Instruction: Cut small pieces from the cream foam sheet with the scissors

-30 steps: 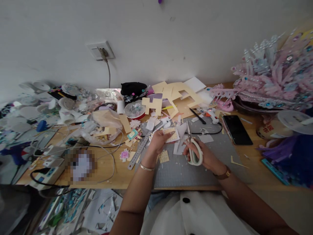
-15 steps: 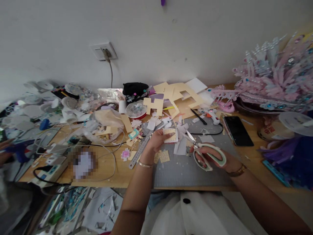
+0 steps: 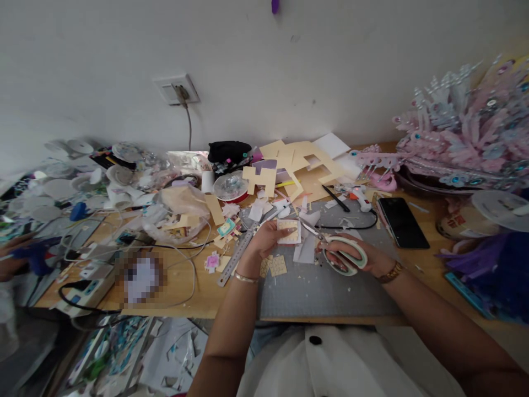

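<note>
My left hand (image 3: 268, 238) pinches a small square card (image 3: 290, 231), pale yellow with a white border, above the grey cutting mat (image 3: 314, 292). My right hand (image 3: 359, 255) has its fingers through the pale-handled scissors (image 3: 342, 255). Their blades point left, with the tips at the card's right edge; whether they touch it I cannot tell. White paper scraps (image 3: 305, 249) lie under the blades. Beside my left wrist, patterned yellow squares (image 3: 278, 266) rest on the mat, and a metal ruler (image 3: 236, 258) lies to the left.
A black phone (image 3: 403, 223) and a hot glue gun (image 3: 360, 197) lie on the right side. Cut yellow card sheets (image 3: 306, 160) are heaped by the wall. Pink feathery decorations (image 3: 467, 132) stand at far right. At far left another person's hand (image 3: 12, 259) holds a blue glue gun (image 3: 37, 256).
My right hand has moved left with the scissors, and their blades are now closer together, at the card's edge. My left hand and the card have hardly shifted.
</note>
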Demonstrator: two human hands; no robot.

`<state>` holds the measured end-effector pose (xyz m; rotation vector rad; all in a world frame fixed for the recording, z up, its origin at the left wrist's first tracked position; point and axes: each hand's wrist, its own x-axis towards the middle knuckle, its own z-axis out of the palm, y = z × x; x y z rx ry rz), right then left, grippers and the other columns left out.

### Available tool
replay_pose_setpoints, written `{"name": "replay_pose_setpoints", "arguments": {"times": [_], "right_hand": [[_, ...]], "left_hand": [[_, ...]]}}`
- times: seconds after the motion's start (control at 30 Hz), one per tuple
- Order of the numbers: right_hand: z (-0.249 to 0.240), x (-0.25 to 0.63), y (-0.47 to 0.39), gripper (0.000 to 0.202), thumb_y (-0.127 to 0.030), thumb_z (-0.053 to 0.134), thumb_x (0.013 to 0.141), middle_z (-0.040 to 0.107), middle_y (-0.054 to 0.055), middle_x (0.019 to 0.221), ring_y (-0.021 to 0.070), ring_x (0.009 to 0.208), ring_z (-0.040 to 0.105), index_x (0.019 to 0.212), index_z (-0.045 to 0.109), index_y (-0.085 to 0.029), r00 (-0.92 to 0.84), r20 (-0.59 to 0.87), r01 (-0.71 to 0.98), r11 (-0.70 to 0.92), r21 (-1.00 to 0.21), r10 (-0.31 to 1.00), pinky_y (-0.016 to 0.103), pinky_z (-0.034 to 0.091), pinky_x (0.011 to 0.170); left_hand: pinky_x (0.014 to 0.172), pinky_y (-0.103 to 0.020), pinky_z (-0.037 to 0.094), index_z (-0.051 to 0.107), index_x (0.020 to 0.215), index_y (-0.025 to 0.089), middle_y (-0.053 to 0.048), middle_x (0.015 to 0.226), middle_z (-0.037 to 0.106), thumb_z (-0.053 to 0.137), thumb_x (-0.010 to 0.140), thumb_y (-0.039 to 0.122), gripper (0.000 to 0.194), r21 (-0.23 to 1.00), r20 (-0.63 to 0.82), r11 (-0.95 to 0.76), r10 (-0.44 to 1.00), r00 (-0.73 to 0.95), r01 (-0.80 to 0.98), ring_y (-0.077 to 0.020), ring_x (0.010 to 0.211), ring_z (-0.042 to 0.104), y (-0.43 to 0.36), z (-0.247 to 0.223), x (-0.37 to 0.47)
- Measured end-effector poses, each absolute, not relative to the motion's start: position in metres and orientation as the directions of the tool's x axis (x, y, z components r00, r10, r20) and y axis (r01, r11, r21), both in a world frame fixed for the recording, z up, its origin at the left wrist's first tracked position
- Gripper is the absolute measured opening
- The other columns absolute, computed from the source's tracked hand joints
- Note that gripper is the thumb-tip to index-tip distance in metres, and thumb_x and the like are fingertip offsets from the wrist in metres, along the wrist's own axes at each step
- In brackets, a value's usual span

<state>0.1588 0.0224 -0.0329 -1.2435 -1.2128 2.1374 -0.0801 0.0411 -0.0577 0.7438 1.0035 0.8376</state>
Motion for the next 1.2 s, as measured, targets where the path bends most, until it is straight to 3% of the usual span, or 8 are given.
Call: {"name": "replay_pose_setpoints", "arguments": {"times": [0.33,0.7,0.93,1.0,1.07,1.2], "right_hand": [[-0.046,0.160,0.021,0.037,-0.052,0.075,0.065,0.058,0.000,0.050,0.0108,0.041,0.047,0.058,0.059,-0.020,-0.531,-0.440,0.102,-0.461,-0.881,0.724,0.022,0.032,0.037],[-0.046,0.160,0.019,0.034,-0.047,0.074,0.065,0.055,-0.002,0.048,0.0105,0.041,0.045,0.054,0.055,-0.021,-0.516,-0.411,0.123,-0.410,-0.904,0.751,0.022,0.030,0.040],[-0.055,0.161,0.026,0.036,-0.052,0.070,0.069,0.057,-0.001,0.052,0.0109,0.041,0.047,0.061,0.057,-0.019,-0.406,-0.420,0.184,-0.377,-0.908,0.812,0.023,0.033,0.040],[-0.057,0.165,0.029,0.036,-0.052,0.068,0.071,0.063,0.001,0.059,0.0128,0.043,0.051,0.078,0.062,-0.018,-0.354,-0.424,0.274,-0.341,-0.899,0.834,0.024,0.036,0.042],[-0.058,0.171,0.029,0.039,-0.048,0.068,0.073,0.069,0.004,0.069,0.0166,0.050,0.058,0.096,0.063,-0.017,-0.272,-0.379,0.470,-0.222,-0.854,0.884,0.026,0.040,0.047],[-0.051,0.178,0.018,0.034,-0.036,0.063,0.082,0.074,0.012,0.084,0.0265,0.074,0.069,0.109,0.060,-0.015,-0.178,-0.202,0.861,0.053,-0.506,0.963,0.030,0.042,0.060]], "left_hand": [[0.065,-0.031,0.055,0.072,0.075,0.011,-0.009,0.071,0.072,0.092,0.043,0.039,0.047,0.840,-0.407,0.485,0.859,0.311,-0.241,-0.0201,0.068,0.068,0.041,-0.057,-0.078],[0.057,-0.028,0.053,0.070,0.067,0.013,-0.006,0.065,0.070,0.092,0.043,0.039,0.042,0.843,-0.420,0.490,0.857,0.299,-0.223,-0.0183,0.062,0.067,0.040,-0.056,-0.079],[0.062,-0.030,0.054,0.073,0.076,0.010,-0.011,0.077,0.074,0.091,0.045,0.043,0.048,0.847,-0.413,0.486,0.857,0.310,-0.215,-0.0213,0.070,0.069,0.041,-0.060,-0.080],[0.064,-0.030,0.054,0.074,0.079,0.010,-0.011,0.079,0.074,0.091,0.045,0.044,0.052,0.857,-0.395,0.465,0.869,0.298,-0.220,-0.0202,0.069,0.068,0.041,-0.060,-0.080],[0.066,-0.030,0.053,0.074,0.081,0.010,-0.009,0.079,0.075,0.091,0.045,0.046,0.054,0.875,-0.364,0.420,0.899,0.245,-0.242,-0.0183,0.067,0.067,0.042,-0.060,-0.079],[0.066,-0.028,0.051,0.074,0.079,0.012,-0.007,0.078,0.075,0.088,0.049,0.051,0.051,0.923,-0.268,0.275,0.961,0.063,-0.269,-0.0159,0.065,0.064,0.044,-0.061,-0.075]]}}
